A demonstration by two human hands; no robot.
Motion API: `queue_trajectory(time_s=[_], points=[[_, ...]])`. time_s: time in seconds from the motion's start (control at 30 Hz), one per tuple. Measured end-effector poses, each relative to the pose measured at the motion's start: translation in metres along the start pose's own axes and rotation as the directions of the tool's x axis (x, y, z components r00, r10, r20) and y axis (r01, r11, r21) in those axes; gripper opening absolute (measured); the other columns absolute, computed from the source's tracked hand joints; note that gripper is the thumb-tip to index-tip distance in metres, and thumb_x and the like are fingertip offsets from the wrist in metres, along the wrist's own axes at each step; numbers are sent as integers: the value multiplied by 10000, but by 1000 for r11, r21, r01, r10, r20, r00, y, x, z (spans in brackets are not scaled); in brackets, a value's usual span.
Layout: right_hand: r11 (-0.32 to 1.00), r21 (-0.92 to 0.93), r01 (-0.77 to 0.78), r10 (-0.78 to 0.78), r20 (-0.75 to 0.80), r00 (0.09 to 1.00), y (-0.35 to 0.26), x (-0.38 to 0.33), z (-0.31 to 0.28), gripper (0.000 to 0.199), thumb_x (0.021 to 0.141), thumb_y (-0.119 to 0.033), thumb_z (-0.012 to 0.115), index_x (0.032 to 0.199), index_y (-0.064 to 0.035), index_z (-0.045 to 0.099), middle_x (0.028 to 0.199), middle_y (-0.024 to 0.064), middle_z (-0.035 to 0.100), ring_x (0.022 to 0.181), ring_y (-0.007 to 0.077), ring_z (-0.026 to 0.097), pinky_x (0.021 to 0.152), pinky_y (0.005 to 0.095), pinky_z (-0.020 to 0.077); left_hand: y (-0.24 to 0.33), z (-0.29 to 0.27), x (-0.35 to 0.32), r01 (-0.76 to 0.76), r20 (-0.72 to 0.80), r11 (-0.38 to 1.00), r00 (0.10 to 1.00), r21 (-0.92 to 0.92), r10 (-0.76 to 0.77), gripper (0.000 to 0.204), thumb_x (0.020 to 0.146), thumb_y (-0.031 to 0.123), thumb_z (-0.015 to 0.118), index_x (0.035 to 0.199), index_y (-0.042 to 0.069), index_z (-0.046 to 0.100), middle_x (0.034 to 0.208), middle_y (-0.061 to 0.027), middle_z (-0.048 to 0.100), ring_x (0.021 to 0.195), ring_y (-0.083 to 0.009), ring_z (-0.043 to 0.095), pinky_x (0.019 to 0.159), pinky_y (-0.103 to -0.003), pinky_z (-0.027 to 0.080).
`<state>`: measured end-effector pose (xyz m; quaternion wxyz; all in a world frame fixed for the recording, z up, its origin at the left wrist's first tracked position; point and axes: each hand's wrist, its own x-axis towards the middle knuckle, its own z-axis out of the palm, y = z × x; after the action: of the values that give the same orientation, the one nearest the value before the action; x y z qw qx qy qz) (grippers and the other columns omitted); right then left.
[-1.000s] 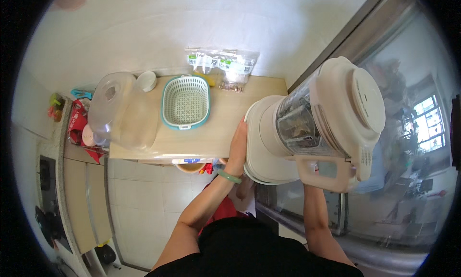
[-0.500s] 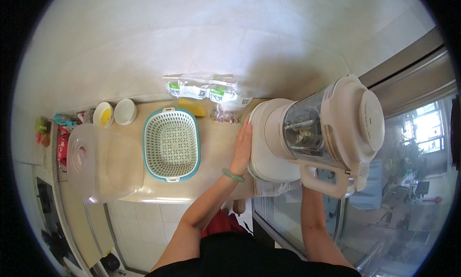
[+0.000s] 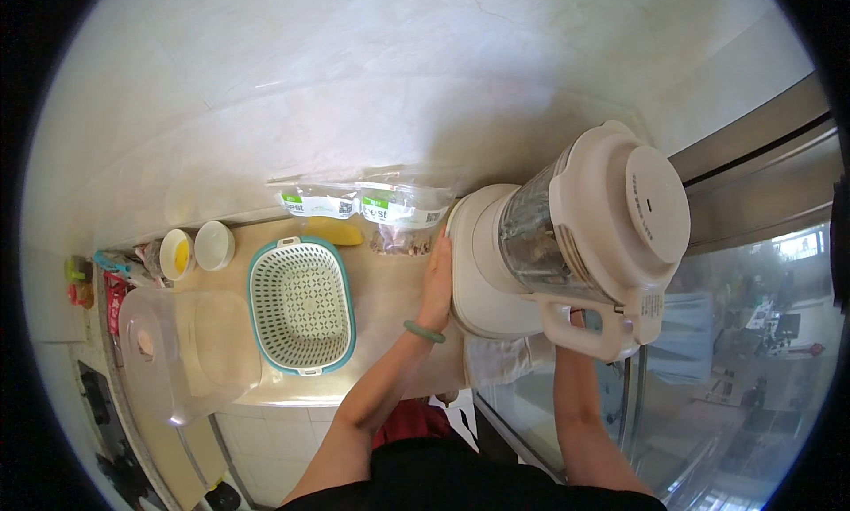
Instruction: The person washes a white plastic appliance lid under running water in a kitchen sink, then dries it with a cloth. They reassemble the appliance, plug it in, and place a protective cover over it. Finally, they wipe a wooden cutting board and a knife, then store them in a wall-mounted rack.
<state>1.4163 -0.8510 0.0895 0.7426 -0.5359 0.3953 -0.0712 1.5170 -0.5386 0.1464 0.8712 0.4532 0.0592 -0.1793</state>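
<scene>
Head view: a big cream-white blender (image 3: 567, 245) stands at the right end of a beige counter (image 3: 390, 307), right beside a large window (image 3: 753, 369). Its round base faces left, and the clear jar holds dark contents under a wide cream lid (image 3: 633, 205). The left hand (image 3: 436, 281) lies flat against the left side of the blender base, fingers straight and pressed together, pointing away from the person; a green bangle (image 3: 425, 332) sits on that wrist. The right hand (image 3: 577, 318) is mostly hidden behind the blender's handle (image 3: 584, 321); only a bit of finger shows at the handle, so it seems wrapped around it, but the exact grip cannot be told. The right forearm comes up from the lower edge under the jar. Left of the left hand is bare counter, then a teal-and-white perforated basket (image 3: 301, 303), empty. Clear plastic bags (image 3: 363, 208) with dark bits lie against the back wall, just behind the left fingertips, with a yellow object (image 3: 332, 232) beside them, behind the basket. Further left are two small bowls (image 3: 197, 248), one with yellow inside. A clear plastic lidded container (image 3: 181, 352) sits left of the basket. A white cloth (image 3: 505, 360) hangs below the blender base at the counter edge.
</scene>
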Motion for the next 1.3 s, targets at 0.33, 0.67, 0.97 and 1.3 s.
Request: queue_trajectory(time_s=[0.33,0.67,0.97,1.3], points=[[998,-21,-64,64,-5,998,14,7,-13,578,975,-437,525,1381,-34,443,1339,52,523,1210,219,490,1044,359,375,-12,-5,16,33,-20,998,999,-59,-35,563,1065,342,334,1507,-1,279,1528,-123,344,1401,-198,313,1150,-309,235],[997,68,34,-39,79,996,-2,44,6,603,973,-456,531,1398,-41,431,1357,47,514,1227,219,480,1058,357,364,10,6,7,-29,-44,996,998,83,33,610,1057,403,338,1499,-13,282,1530,-127,334,1398,-213,313,1149,-319,236],[976,163,141,-171,184,968,19,15,18,626,971,-473,537,1414,-47,419,1372,43,505,1242,218,471,1070,355,354,-18,-4,-32,-177,-90,984,980,34,179,650,1052,441,322,1510,-15,248,1570,-127,254,1437,-217,254,1165,-329,207],[984,82,155,-160,53,986,33,-112,39,896,916,-649,503,1510,-20,272,1519,157,349,1317,272,421,1051,379,368,-9,-8,-129,128,-184,986,977,103,-107,797,988,585,383,1545,58,167,1596,-139,195,1467,-270,182,1156,-493,201]])
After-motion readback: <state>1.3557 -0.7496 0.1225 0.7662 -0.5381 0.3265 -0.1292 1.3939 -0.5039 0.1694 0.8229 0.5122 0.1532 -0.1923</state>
